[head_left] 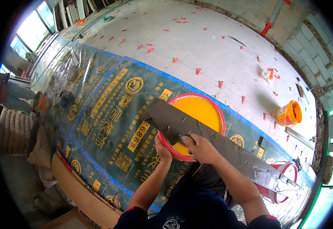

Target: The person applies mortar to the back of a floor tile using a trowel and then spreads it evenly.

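Observation:
A long strip coated in grey mortar [212, 138] lies diagonally over a round bucket [223, 116], which has a red rim and a yellow top. My right hand [201, 149] is closed at the strip's near edge, over the bucket. It seems to grip a trowel [170, 136], whose mortar-covered blade partly blends into the coating; its handle is mostly hidden by the fingers. My left hand [162, 149] curls against the left side of the bucket's rim, just below the strip. Towards the lower right, the strip's surface turns smoother and shinier.
Green printed floor sheeting [109, 99] with blue tape lies beneath. Beyond it, pale tiles [166, 42] carry several red levelling clips. An orange-yellow bucket [288, 114] stands at right, a red-and-white bucket [293, 171] nearer. Cardboard [86, 194] borders the lower left.

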Available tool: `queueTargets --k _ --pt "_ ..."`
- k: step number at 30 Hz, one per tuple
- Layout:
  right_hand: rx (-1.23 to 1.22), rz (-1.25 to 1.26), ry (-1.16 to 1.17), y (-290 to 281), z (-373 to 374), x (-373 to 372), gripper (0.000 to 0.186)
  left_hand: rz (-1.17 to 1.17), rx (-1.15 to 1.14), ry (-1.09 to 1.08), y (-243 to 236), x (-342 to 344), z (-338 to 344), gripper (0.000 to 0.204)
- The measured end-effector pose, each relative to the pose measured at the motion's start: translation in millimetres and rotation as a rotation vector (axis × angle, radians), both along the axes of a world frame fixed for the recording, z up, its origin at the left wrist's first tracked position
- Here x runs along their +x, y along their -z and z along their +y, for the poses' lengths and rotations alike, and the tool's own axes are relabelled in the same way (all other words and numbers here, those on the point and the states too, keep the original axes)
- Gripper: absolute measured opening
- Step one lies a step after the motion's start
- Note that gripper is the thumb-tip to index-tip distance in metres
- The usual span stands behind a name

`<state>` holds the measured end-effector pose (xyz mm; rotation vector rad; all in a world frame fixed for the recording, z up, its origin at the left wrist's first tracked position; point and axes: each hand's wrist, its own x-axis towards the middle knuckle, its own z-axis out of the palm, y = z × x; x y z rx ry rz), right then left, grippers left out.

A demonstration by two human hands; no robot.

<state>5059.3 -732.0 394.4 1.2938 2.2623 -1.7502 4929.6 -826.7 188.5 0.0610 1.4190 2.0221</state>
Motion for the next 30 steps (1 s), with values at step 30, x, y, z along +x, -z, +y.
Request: queueTargets --k 30 --pt "0.261 -0.145 0.349 -19 -59 169 0.039 0.449 -0.308 0.150 65 -15 -29 0.054"
